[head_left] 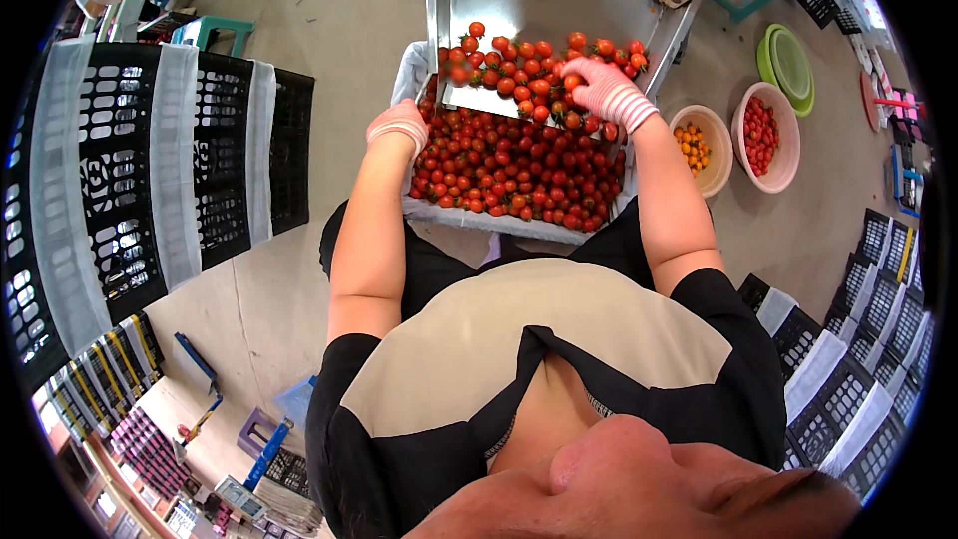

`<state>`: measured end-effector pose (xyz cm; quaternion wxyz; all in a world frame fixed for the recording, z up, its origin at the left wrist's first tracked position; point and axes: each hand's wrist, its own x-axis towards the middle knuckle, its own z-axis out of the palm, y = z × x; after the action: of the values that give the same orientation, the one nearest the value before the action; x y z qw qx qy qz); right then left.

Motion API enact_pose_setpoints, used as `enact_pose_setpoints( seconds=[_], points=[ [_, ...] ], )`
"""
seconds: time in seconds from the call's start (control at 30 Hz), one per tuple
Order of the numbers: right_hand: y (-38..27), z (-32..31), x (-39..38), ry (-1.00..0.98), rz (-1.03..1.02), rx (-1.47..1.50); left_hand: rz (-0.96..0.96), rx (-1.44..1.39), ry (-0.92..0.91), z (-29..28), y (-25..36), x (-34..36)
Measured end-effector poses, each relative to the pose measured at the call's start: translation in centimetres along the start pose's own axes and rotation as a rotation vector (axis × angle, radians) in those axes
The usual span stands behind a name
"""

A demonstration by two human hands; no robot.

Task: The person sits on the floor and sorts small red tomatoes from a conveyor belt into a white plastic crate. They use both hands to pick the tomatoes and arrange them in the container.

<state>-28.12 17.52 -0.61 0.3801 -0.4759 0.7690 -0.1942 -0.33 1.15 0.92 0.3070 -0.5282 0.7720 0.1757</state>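
Note:
Red cherry tomatoes (534,68) lie spread across the front of a metal tray (544,2), some with green stems. Below its front edge, a crate with a pale cloth liner (469,219) holds a deep layer of more red cherry tomatoes (509,170). My right hand (607,93), in a pink glove with a striped cuff, reaches over the tray, its fingers and thumb around a tomato (573,82). At the crate's left rim, my left hand (397,124), also gloved, has its fingers curled; what they hold, if anything, is hidden.
At right stand a basin of orange tomatoes (693,147), a pink basin of red tomatoes (761,137) and green basins (788,65). Black crates with white liners (130,170) are stacked at left, more (848,369) at lower right. A green stool (215,33) stands at upper left.

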Motion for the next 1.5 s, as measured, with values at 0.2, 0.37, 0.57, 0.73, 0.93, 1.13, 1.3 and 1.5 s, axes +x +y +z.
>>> enact_pose_setpoints(
  seconds=[0.2,0.37,0.57,0.73,0.93,1.13,1.3,1.5],
  points=[
    [1.4,-2.0,0.9,0.631,0.006,-0.152,-0.009,-0.013,-0.014,-0.2,0.1,-0.2],
    [2.4,-0.6,2.0,0.623,0.124,-0.542,-0.008,-0.005,-0.004,-0.1,0.2,-0.1],
    [-1.8,-1.0,0.3,0.316,0.261,-0.528,-0.008,-0.009,-0.007,0.0,0.0,-0.2],
    [1.7,0.6,2.0,0.18,0.167,-0.173,-0.01,-0.016,-0.012,0.0,0.0,-0.4],
    [0.6,1.7,1.3,-0.153,0.002,-0.084,-0.022,-0.007,-0.041,0.0,0.4,-0.1],
    [-1.8,2.7,0.5,-0.456,-0.111,0.354,-0.041,0.005,-0.044,1.2,-0.2,0.8],
    [-0.9,1.2,3.3,0.33,-0.001,-0.013,-0.014,-0.002,-0.079,0.4,0.1,0.3],
    [-5.3,5.2,8.6,0.138,0.066,0.083,0.025,-0.052,-0.056,0.5,-0.2,0.4]
  ],
)
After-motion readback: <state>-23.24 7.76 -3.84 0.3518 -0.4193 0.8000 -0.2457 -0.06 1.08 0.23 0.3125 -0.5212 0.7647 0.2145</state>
